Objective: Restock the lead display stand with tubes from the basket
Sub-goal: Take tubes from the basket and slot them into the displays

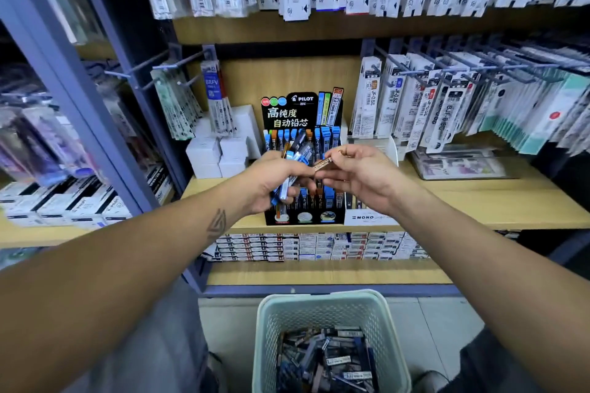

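Note:
The black lead display stand (295,112) stands on the middle wooden shelf, with blue and orange lead tubes in its rows. In front of it my left hand (271,182) grips a bunch of blue-capped lead tubes (298,153). My right hand (357,175) pinches one orange-brown tube (322,164) by its end, next to the bunch. Below, on the floor, a pale green basket (329,306) holds several loose tubes (329,360).
White boxes (217,153) sit left of the stand and a MONO box (367,217) at its right foot. Hanging refill packs (447,105) fill pegs to the right and above. Small boxes line the lower shelf (319,246). A blue shelf post (79,105) stands at left.

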A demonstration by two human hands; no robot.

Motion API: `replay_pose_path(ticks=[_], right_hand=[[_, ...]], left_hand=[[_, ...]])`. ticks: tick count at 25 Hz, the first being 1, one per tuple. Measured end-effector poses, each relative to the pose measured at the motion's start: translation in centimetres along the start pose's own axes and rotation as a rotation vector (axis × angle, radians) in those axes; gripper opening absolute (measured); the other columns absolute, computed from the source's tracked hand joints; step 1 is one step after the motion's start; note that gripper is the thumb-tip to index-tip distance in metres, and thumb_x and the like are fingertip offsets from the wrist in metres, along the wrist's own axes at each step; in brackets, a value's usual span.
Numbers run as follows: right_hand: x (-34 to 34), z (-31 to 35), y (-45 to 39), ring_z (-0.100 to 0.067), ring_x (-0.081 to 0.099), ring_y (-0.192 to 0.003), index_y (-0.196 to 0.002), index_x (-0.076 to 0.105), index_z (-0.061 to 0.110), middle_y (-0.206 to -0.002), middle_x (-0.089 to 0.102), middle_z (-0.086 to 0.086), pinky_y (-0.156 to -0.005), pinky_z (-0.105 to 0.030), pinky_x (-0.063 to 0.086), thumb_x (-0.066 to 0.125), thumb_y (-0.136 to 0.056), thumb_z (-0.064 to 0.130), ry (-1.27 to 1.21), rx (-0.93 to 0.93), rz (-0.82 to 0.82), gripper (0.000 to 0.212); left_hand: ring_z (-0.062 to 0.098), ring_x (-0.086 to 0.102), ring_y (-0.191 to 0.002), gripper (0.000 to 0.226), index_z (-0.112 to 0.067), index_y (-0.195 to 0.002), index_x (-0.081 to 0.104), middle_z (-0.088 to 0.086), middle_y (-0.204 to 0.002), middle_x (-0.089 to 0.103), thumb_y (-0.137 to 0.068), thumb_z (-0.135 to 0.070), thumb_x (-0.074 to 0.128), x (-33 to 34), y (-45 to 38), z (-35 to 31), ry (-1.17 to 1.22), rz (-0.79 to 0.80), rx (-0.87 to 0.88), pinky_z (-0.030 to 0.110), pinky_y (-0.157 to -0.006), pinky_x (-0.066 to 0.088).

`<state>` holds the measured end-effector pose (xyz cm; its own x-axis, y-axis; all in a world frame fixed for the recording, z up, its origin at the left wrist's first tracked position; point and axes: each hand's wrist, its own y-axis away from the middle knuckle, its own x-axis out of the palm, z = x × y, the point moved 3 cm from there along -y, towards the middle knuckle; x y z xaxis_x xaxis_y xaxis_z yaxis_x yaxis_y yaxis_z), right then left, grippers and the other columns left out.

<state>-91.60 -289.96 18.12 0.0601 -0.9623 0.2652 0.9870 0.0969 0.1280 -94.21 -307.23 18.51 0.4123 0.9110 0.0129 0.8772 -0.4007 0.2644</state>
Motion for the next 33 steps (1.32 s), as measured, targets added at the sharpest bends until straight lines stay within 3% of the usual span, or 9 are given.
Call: replay_pose_path(ticks=[5, 9, 12, 16, 18, 21, 26, 29, 33], right_hand=[[0.3, 1.6, -2.3, -0.03, 0.073, -0.092, -0.106, 0.059, 0.008, -0.1, 0.072, -0.018, -0.08, -0.039, 0.062, 0.043, -0.106, 0.011, 0.173, -0.059, 0.004, 0.016], [0.0, 1.8, -3.5, -0.024, 0.066, -0.067, -0.137, 0.05, 0.017, -0.086, 0.063, -0.012, -0.057, -0.033, 0.057, 0.047, -0.104, 0.008, 0.289, -0.06, 0.076, 0.035], [0.1, 1.4, -4.5, -0.022, 0.06, -0.058, -0.123, 0.054, 0.005, -0.081, 0.071, -0.014, -0.044, -0.027, 0.044, 0.063, -0.096, 0.008, 0.515, -0.085, 0.094, 0.029], [-0.2, 0.8, -5.2, -0.018, 0.067, -0.069, -0.111, 0.064, 0.0, -0.085, 0.073, -0.013, -0.061, -0.03, 0.054, 0.071, -0.087, -0.001, 0.585, -0.077, 0.133, 0.024], [-0.4, 0.5, -5.5, -0.019, 0.07, -0.074, -0.112, 0.065, -0.001, -0.089, 0.074, -0.015, -0.073, -0.032, 0.058, 0.069, -0.086, -0.006, 0.565, -0.067, 0.135, 0.027], [-0.3, 0.3, -5.5, -0.021, 0.073, -0.075, -0.108, 0.067, -0.003, -0.089, 0.074, -0.021, -0.068, -0.025, 0.059, 0.071, -0.083, -0.008, 0.505, -0.087, 0.087, 0.026], [-0.9, 0.4, -5.3, -0.019, 0.07, -0.06, -0.103, 0.072, -0.001, -0.074, 0.073, -0.016, -0.054, -0.021, 0.056, 0.074, -0.083, -0.003, 0.5, -0.115, -0.018, 0.02], [-0.9, 0.8, -5.3, -0.019, 0.071, -0.068, -0.107, 0.07, -0.003, -0.082, 0.073, -0.019, -0.063, -0.021, 0.059, 0.066, -0.089, -0.006, 0.452, -0.127, -0.022, 0.019], [-1.4, 1.6, -5.7, -0.021, 0.071, -0.068, -0.101, 0.067, -0.004, -0.076, 0.072, -0.015, -0.063, -0.022, 0.059, 0.067, -0.088, -0.009, 0.279, -0.095, -0.127, 0.014]], left_hand=[[0.013, 0.042, -0.037, 0.03, 0.008, -0.114, 0.054, 0.023, -0.076, 0.069, -0.09, -0.006, 0.066, -0.8, -2.8, -1.2, -0.039, -0.093, -0.006, 0.02, -0.036, 0.031], [0.013, 0.041, -0.038, 0.015, 0.001, -0.1, 0.059, 0.018, -0.067, 0.064, -0.089, -0.004, 0.067, -1.5, -4.4, -1.1, -0.024, -0.112, 0.008, 0.019, -0.037, 0.03], [0.014, 0.04, -0.039, 0.014, 0.002, -0.096, 0.058, 0.015, -0.062, 0.059, -0.088, -0.003, 0.068, -2.0, -5.3, -1.1, 0.027, -0.13, 0.027, 0.02, -0.037, 0.028], [0.015, 0.041, -0.038, 0.03, 0.009, -0.11, 0.057, 0.019, -0.064, 0.063, -0.085, -0.001, 0.07, -2.7, -5.9, -0.8, -0.023, -0.151, -0.002, 0.021, -0.039, 0.029], [0.015, 0.042, -0.038, 0.021, 0.006, -0.099, 0.056, 0.019, -0.064, 0.064, -0.085, 0.0, 0.07, -3.0, -5.9, -0.7, -0.031, -0.201, -0.001, 0.021, -0.04, 0.029], [0.016, 0.041, -0.039, 0.016, -0.002, -0.086, 0.053, 0.019, -0.064, 0.063, -0.085, 0.001, 0.069, -3.2, -5.9, -0.7, -0.022, -0.248, 0.007, 0.022, -0.04, 0.029], [0.016, 0.041, -0.039, 0.022, 0.005, -0.102, 0.055, 0.02, -0.067, 0.066, -0.085, 0.0, 0.069, -2.9, -6.0, -0.4, -0.032, -0.227, -0.012, 0.021, -0.039, 0.03], [0.015, 0.041, -0.039, 0.035, 0.009, -0.113, 0.052, 0.024, -0.073, 0.069, -0.084, 0.001, 0.07, -3.0, -6.3, -0.3, 0.018, -0.223, -0.003, 0.021, -0.04, 0.031], [0.015, 0.042, -0.038, 0.029, 0.005, -0.108, 0.053, 0.025, -0.072, 0.068, -0.083, 0.004, 0.068, -3.6, -6.3, -1.0, 0.094, -0.255, 0.057, 0.021, -0.038, 0.031]])
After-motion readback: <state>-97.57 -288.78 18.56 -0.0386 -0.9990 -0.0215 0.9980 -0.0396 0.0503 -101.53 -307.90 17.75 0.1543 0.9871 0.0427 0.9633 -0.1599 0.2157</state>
